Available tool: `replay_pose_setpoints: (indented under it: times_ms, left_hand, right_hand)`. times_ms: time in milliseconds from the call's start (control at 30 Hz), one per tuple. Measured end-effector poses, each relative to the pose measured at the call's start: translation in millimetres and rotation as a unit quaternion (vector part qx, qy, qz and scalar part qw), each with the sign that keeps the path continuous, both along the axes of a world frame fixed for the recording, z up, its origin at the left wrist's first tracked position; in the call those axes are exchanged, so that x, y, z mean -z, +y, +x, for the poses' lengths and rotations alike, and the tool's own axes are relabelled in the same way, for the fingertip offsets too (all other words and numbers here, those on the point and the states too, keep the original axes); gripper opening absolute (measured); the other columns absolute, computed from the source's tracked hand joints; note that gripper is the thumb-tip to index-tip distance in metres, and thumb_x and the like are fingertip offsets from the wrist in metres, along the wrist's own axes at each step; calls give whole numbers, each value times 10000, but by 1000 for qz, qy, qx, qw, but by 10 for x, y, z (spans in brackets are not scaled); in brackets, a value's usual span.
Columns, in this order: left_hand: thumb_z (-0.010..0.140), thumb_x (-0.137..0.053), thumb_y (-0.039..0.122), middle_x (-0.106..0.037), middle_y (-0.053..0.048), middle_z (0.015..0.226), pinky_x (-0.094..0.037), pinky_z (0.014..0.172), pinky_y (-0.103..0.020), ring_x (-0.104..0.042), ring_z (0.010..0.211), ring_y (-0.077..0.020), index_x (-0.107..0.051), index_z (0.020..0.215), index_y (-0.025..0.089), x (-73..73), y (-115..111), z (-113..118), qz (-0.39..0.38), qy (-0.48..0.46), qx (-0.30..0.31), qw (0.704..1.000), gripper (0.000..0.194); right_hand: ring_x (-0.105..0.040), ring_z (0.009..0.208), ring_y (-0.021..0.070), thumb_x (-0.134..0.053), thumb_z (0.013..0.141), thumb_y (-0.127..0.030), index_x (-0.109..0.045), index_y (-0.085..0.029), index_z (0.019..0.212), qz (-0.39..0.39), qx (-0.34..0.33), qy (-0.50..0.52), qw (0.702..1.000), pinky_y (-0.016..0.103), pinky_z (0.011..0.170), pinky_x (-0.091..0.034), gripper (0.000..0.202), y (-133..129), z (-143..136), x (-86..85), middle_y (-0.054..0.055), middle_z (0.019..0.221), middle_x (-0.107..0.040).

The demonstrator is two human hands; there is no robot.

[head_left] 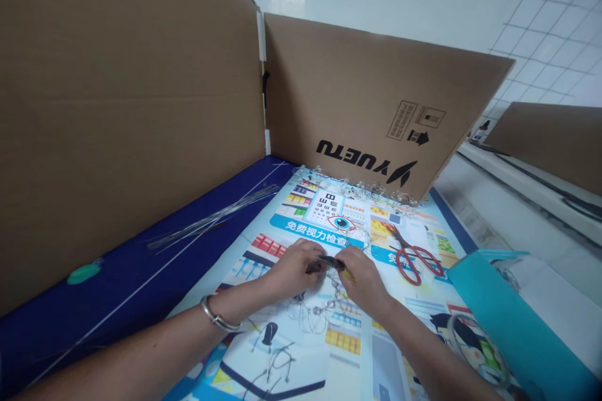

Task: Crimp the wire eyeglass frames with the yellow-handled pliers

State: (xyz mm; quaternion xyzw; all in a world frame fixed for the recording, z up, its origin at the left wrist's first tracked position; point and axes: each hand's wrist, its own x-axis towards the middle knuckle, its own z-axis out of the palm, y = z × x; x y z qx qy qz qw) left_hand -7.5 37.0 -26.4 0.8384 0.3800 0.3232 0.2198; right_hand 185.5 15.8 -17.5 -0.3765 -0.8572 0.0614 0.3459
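Close together over a printed poster [371,326], my two hands meet at a small pair of pliers [330,261]. My right hand [361,279] is closed around the pliers' yellow handle. The dark jaws reach toward the fingertips of my left hand [296,268], which are pinched together; what they hold is too small to make out. Just below the hands hangs or lies a loop of thin wire with small round pieces [316,311]. A silver bangle [219,316] is on my left wrist.
Red-handled scissors [414,257] lie to the right. Straight wires [216,216] rest on the blue surface at left. A dark spool [269,333] and wire pieces [279,360] are near the front. Cardboard panels [348,88] stand behind, with wire bits along their base. A teal box [512,319] sits right.
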Motion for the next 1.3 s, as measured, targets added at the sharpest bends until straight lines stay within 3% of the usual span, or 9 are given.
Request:
replay_pose_setpoints:
  times_ms: [1300]
  left_hand:
    - [610, -533, 58, -629, -15, 907, -390, 862, -310, -524, 909, -190, -621, 816, 192, 33, 12, 3, 4, -38, 14, 999, 261]
  right_hand:
    - [-471, 791, 190, -420, 814, -105, -548, -179, 868, 63, 8, -81, 995, 350, 722, -399, 158, 69, -73, 8, 58, 811, -549]
